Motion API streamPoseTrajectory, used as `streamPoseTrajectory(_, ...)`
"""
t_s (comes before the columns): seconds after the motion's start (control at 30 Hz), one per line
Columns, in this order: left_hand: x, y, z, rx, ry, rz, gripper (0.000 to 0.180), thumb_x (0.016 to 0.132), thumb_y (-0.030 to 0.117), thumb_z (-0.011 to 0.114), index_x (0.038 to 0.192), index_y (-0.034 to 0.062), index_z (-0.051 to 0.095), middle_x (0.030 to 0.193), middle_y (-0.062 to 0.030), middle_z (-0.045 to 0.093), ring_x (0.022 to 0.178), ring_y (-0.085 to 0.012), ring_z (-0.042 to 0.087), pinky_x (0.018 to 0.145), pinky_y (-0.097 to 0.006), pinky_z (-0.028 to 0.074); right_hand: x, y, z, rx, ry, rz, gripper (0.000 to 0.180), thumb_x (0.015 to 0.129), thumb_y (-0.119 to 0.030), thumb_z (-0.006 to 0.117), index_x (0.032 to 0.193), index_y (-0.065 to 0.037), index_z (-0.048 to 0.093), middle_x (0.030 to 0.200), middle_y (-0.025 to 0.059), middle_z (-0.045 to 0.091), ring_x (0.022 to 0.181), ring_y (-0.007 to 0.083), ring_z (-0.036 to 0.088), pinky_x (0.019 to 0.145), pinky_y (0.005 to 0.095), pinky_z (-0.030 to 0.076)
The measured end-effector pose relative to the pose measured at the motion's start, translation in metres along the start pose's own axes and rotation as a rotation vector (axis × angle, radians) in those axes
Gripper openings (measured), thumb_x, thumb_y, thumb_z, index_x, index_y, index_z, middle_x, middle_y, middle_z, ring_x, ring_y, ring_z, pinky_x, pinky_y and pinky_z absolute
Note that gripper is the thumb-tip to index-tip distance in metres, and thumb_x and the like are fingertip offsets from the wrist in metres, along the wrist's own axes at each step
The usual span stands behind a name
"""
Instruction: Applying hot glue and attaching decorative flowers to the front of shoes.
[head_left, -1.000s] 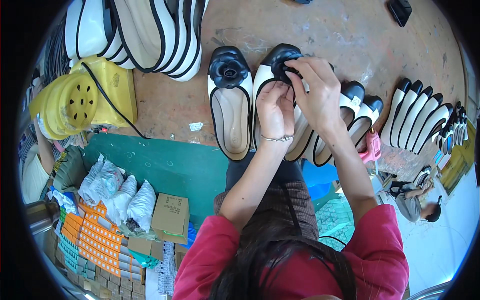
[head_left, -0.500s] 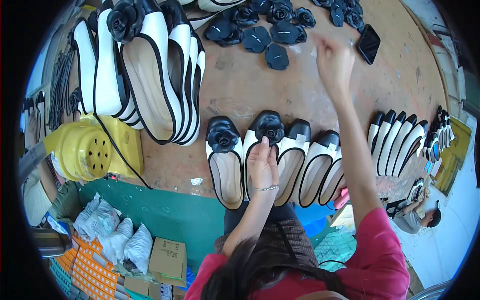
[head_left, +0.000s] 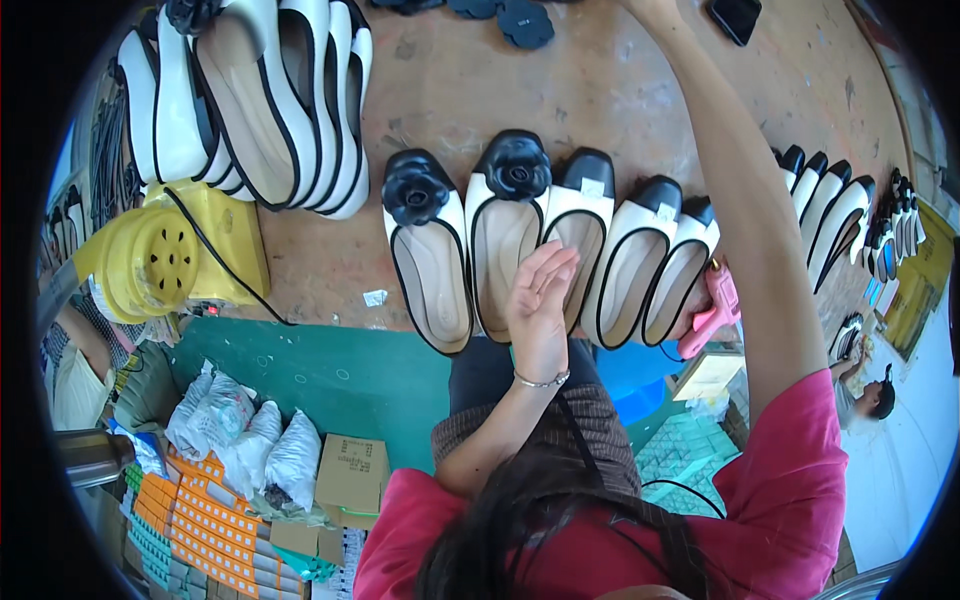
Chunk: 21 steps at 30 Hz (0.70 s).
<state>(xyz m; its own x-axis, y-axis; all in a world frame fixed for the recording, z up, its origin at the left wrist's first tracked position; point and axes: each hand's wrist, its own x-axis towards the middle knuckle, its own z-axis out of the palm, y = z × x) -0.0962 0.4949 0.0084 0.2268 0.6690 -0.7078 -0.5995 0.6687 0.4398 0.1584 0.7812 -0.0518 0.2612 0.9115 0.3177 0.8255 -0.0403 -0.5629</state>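
White shoes with black toes and black trim stand in a row at the table's near edge. A black fabric flower (head_left: 417, 187) sits on the leftmost shoe (head_left: 441, 290), and another flower (head_left: 515, 165) is on the shoe beside it. Pale patches mark the toes of the third shoe (head_left: 588, 180) and the fourth shoe (head_left: 640, 245). My left hand (head_left: 540, 300), palm turned up and fingers loosely bent, holds nothing over the near ends of the second and third shoes. Far across the table, my right hand (head_left: 655, 8) is cut off by the top edge; its fingers are out of sight.
Loose black flowers (head_left: 525, 24) lie at the far side, near a phone (head_left: 735, 18). A pink glue gun (head_left: 714, 310) rests right of the row. Stacked shoes (head_left: 250, 120) and a yellow machine (head_left: 165, 255) are on the left; more shoes (head_left: 835, 215) stand on the right.
My left hand has come off the second shoe's flower and drawn back toward me. My right hand has reached farther away, out past the top edge. The view has tilted nearer to me.
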Motion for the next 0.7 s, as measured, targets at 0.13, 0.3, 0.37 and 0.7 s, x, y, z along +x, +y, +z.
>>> streamPoseTrajectory(0.13,0.0,-0.01,-0.003,0.017,0.009,-0.083,0.042,0.092,0.002,0.047,0.132,-0.0072,0.039,0.133,-0.0212,0.047,0.127,-0.027,0.044,0.11,-0.036,0.03,-0.059,-0.075,-0.051,0.093,0.0,0.064,0.016,0.074,-0.007,0.065,0.086,0.003,0.064,0.074,0.0172,0.065,0.069,0.0278,0.065,0.065,0.0333,0.052)
streamPoseTrajectory(0.3,0.034,-0.033,0.022,-0.246,0.117,-0.133,0.043,0.088,-0.001,0.05,0.129,-0.0086,0.042,0.129,-0.0202,0.049,0.124,-0.0255,0.045,0.107,-0.033,0.033,-0.183,-0.103,-0.119,0.014,-0.218,-0.055,0.015,0.074,-0.003,0.069,0.088,-0.003,0.064,0.078,0.0105,0.061,0.071,0.0244,0.06,0.065,0.0344,0.049)
streamPoseTrajectory(0.37,0.051,-0.045,0.012,-0.315,0.02,-0.074,0.028,0.086,-0.002,0.051,0.113,-0.0078,0.05,0.113,-0.0121,0.056,0.105,-0.017,0.053,0.095,-0.028,0.041,-0.218,-0.106,-0.113,0.095,-0.307,0.032,0.019,0.073,-0.001,0.069,0.09,-0.003,0.064,0.082,0.0108,0.06,0.075,0.0257,0.059,0.066,0.0347,0.049)
streamPoseTrajectory(0.7,0.06,-0.046,0.027,-0.473,0.012,-0.037,0.004,0.087,0.0,0.054,0.09,-0.0012,0.056,0.09,-0.0052,0.058,0.088,-0.0131,0.055,0.087,-0.028,0.043,-0.239,-0.089,-0.083,0.065,-0.346,-0.001,0.019,0.074,0.0,0.068,0.092,-0.001,0.062,0.086,0.0111,0.061,0.078,0.0274,0.059,0.067,0.0335,0.049)
